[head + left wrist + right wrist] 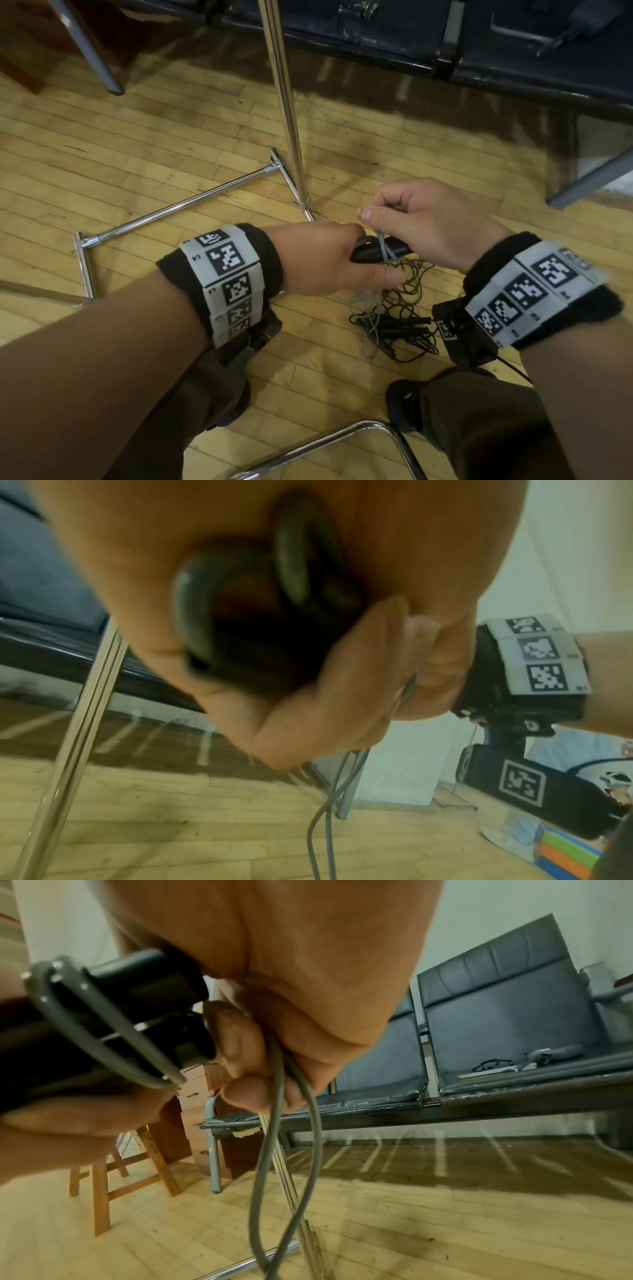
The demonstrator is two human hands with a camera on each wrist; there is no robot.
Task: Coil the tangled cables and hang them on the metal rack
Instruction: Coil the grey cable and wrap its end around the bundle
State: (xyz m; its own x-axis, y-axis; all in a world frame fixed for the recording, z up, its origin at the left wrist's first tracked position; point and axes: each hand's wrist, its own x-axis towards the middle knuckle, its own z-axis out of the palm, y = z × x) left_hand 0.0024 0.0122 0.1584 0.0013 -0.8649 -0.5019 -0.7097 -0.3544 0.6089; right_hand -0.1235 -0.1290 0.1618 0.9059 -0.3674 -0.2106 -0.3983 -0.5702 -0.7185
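My left hand (329,260) grips a pair of black handles (371,253) held level above the floor. A grey cable (383,247) loops around these handles, and my right hand (394,214) pinches its strands just above them. In the right wrist view the grey cable (274,1150) runs out of my right fist and hangs down in two strands; its turns cross the black handles (120,1001). The left wrist view shows the black handles (240,631) end-on in my left hand's curled fingers. A tangle of grey and black cables (394,318) lies on the floor below. The chrome rack (286,102) stands just behind.
The rack's base bars (178,205) lie on the wooden floor at left. A dark bench (513,51) runs along the back, with grey legs (589,178) at right and a chair leg (99,65) at left. A chrome chair frame (342,442) is between my knees. A wooden stool (103,1191) stands nearby.
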